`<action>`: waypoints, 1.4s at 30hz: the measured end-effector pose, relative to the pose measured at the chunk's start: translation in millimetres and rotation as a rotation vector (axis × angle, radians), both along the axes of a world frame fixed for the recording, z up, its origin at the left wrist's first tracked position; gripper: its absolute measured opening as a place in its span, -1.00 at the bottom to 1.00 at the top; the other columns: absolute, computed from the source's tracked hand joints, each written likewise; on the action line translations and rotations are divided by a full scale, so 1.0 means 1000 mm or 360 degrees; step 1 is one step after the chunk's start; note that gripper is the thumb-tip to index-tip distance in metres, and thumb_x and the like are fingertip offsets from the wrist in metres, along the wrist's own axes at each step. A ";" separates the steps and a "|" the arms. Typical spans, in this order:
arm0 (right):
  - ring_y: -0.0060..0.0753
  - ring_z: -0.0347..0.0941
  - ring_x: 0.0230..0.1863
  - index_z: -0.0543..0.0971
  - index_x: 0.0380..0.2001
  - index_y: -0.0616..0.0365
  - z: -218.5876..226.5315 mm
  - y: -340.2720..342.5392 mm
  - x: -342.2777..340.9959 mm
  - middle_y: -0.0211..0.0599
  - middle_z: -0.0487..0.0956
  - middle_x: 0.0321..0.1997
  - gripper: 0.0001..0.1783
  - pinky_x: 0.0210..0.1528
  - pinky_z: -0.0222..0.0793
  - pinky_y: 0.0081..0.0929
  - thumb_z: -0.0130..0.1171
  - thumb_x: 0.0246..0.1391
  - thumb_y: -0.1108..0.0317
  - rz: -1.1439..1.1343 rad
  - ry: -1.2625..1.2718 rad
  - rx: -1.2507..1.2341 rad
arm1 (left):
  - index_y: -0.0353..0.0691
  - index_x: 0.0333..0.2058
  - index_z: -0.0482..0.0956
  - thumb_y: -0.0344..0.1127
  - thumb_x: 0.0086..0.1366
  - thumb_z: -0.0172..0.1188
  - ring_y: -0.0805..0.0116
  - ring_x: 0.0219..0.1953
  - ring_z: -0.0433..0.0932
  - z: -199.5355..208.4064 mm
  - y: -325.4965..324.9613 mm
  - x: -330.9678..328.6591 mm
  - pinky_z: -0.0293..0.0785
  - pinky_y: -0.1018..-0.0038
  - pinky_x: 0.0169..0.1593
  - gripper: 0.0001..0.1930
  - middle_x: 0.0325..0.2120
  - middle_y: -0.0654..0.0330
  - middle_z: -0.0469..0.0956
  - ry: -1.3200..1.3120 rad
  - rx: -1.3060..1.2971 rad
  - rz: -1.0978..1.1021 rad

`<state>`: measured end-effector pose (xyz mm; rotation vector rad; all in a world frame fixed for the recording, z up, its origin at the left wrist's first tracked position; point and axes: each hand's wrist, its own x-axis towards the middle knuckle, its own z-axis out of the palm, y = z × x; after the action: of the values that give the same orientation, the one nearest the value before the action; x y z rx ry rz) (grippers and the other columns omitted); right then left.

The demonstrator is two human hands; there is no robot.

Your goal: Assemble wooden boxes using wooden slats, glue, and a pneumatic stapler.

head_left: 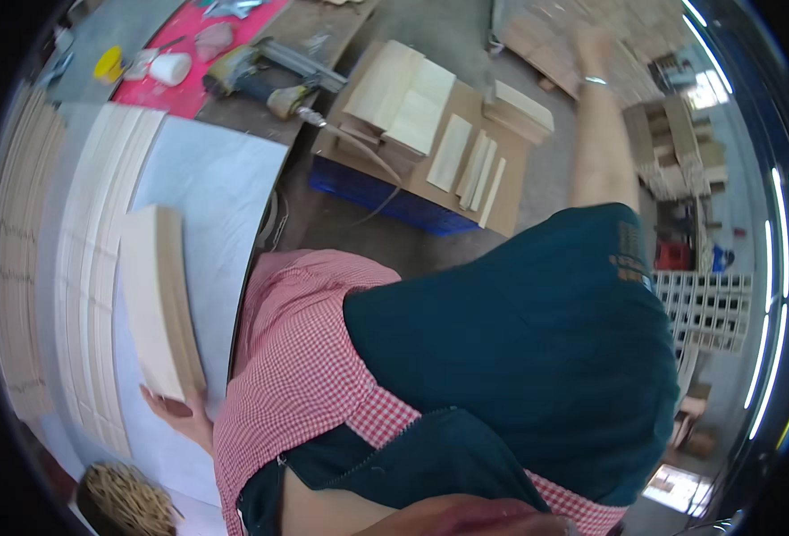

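My left hand (180,415) is closed around the near end of a thick stack of pale wooden boards (158,304), fingers on one side and thumb on the other. The boards lie on a light-topped table (211,188). Beside them run long rows of thin pale wooden strips (100,268). My right arm is stretched out far away from the table. At its end my right hand (591,45) is blurred, in front of a large pile of wooden pieces (537,27); its fingers cannot be made out.
A cardboard-topped blue crate (394,201) bears several wooden blocks (403,98) and slats. An air nail gun (269,85) with a hose lies on the workbench near a yellow cup (109,65) and a white cup (170,69). Near the table's lower end stands a container of thin sticks (126,500).
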<state>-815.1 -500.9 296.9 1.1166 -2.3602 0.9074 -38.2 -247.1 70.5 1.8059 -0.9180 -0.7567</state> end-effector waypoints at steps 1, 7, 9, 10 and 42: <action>0.20 0.61 -0.31 0.63 -0.31 0.43 0.028 0.046 -0.024 0.17 0.65 -0.41 -0.58 -0.23 0.53 -0.04 0.16 0.12 0.16 -0.0343 0.0255 -0.0037 | -0.09 0.49 -0.01 -0.29 0.19 0.33 -0.15 0.45 0.06 0.003 -0.008 0.003 0.01 0.00 0.47 -0.05 0.43 -0.14 0.04 0.0015 -0.0012 -0.0082; 0.04 0.46 -0.47 0.54 -0.50 0.20 -0.036 0.048 -0.009 -0.07 0.59 -0.50 -0.63 -0.29 0.45 -0.12 0.05 0.20 0.12 0.0076 0.0320 -0.0291 | -0.21 0.39 0.14 -0.03 0.24 0.29 0.01 0.25 0.33 0.036 -0.005 0.006 0.35 0.13 0.28 -0.16 0.21 -0.11 0.29 0.1577 0.0096 0.0498; 0.01 0.39 -0.51 0.45 -0.61 0.23 -0.115 -0.001 0.094 -0.06 0.56 -0.53 -0.58 -0.36 0.35 -0.14 0.07 0.20 0.12 0.0570 0.0114 -0.0160 | -0.24 0.35 0.19 0.11 0.23 0.27 0.08 0.16 0.41 0.044 0.027 0.007 0.45 0.21 0.17 -0.15 0.11 -0.06 0.37 0.1922 0.0125 0.0672; -0.03 0.31 -0.56 0.44 -0.64 0.25 -0.137 -0.011 0.154 -0.03 0.49 -0.60 -0.56 -0.42 0.27 -0.11 0.06 0.20 0.14 0.0800 0.0058 -0.0024 | -0.24 0.32 0.21 0.20 0.22 0.27 0.11 0.10 0.46 0.049 0.039 0.001 0.50 0.27 0.10 -0.13 0.06 -0.02 0.41 0.1928 0.0179 0.0741; -0.27 0.51 -0.26 0.54 -0.17 0.34 -0.240 0.004 0.671 -0.05 0.60 -0.28 -0.35 -0.13 0.47 -0.39 0.18 0.24 -0.18 0.2820 -0.1148 0.1341 | -0.40 -0.04 0.57 -0.05 0.39 0.26 0.34 -0.24 0.56 0.036 0.121 0.044 0.55 0.49 -0.09 -0.55 -0.23 0.06 0.58 0.1253 0.0150 0.0944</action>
<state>-143.8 -496.8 56.7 3.9385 -1.4993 0.6299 5.5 -126.3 107.0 1.5231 0.1652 -1.0005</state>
